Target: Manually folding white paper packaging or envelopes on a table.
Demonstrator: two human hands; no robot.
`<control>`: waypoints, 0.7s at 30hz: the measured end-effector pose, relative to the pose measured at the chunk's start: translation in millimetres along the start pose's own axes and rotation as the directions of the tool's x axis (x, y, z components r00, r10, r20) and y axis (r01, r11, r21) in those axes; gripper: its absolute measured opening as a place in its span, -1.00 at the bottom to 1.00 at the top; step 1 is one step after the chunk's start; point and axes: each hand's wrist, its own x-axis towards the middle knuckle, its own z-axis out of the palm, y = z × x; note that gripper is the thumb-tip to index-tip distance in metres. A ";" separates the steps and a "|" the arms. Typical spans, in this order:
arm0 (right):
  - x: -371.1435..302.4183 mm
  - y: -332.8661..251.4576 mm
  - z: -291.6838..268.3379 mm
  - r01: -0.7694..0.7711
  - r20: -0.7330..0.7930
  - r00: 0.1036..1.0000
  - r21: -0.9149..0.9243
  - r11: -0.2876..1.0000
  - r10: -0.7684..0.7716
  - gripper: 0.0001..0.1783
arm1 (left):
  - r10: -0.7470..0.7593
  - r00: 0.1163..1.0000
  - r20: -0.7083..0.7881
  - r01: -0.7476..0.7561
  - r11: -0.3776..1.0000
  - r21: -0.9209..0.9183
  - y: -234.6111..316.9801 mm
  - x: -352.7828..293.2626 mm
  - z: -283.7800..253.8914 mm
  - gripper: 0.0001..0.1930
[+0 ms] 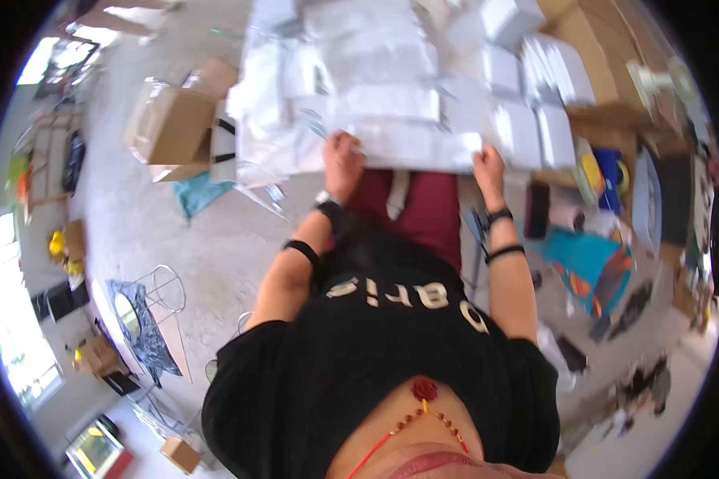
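Observation:
Along the near edge of the table lies a long, flat white sheet (411, 148); whether it is paper or thin plastic I cannot tell. My left hand (343, 164) has its fingers curled over the left end of this sheet. At the other end, my right hand (490, 172) pinches the sheet's corner between thumb and fingers. Just beyond it, more white flat pieces (383, 102) are spread in layers over the tabletop. White folded packets (516, 134) stand in stacks to the right of my right hand.
Cardboard boxes stand on the floor at left (180, 128) and behind the stacks at far right (603, 48). A teal bag (587, 267) sits right of my arm. Teal cloth (200, 195) lies by the table's left side. A wire stool frame (165, 289) is further left.

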 end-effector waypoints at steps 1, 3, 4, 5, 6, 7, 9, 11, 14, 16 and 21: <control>-8.7 -7.4 3.2 0.043 0.016 0.999 0.065 0.997 -0.044 -0.81 | 0.082 0.996 -0.023 -0.081 0.996 0.039 -9.8 -6.2 -0.9 -0.69; -12.3 3.0 4.0 0.036 -0.024 0.999 0.141 0.989 -0.033 -0.85 | 0.021 1.000 -0.017 -0.021 1.000 -0.020 -12.4 -9.4 11.8 -0.71; -13.2 17.4 -1.3 0.020 -0.050 0.999 0.052 0.998 -0.017 -0.86 | -0.018 0.999 -0.036 0.017 0.999 -0.049 -2.3 -8.7 18.1 -0.70; -17.5 10.3 0.3 0.042 -0.046 0.998 0.023 0.999 -0.041 -0.86 | -0.064 0.997 -0.037 0.062 0.996 -0.061 -4.7 -12.7 14.5 -0.70; -19.9 20.7 -1.9 0.072 -0.125 0.989 -0.033 0.997 -0.076 -0.88 | -0.060 0.998 -0.032 0.059 0.998 -0.036 6.2 -11.9 16.4 -0.71; -24.5 16.5 -3.5 0.025 -0.088 0.996 -0.060 0.998 -0.031 -0.89 | -0.059 0.998 -0.003 0.059 0.998 -0.021 10.3 -13.0 11.3 -0.70; -25.7 8.8 -4.9 0.014 -0.061 0.998 -0.148 0.989 -0.023 -0.85 | -0.051 0.999 -0.009 0.051 0.999 -0.010 6.8 -12.7 4.9 -0.70; -25.6 1.0 -0.5 0.051 -0.099 0.992 -0.293 0.955 -0.083 -0.72 | -0.048 0.999 -0.011 0.048 0.999 0.000 4.2 -13.8 -0.7 -0.71; -36.4 -69.7 -13.5 0.079 -0.047 0.992 -0.469 0.880 -0.114 -0.49 | -0.057 0.998 -0.035 0.058 0.998 0.018 0.0 -15.5 -6.3 -0.71; -31.7 -77.7 -8.2 0.199 -0.068 0.966 -0.427 0.882 -0.250 -0.50 | -0.055 0.996 -0.077 0.056 0.998 0.018 2.2 -11.2 -3.5 -0.71; -30.4 -111.2 26.4 0.460 0.086 0.885 -0.009 0.888 -0.457 -0.70 | -0.057 0.998 -0.018 0.057 0.998 0.002 3.1 -14.7 5.5 -0.72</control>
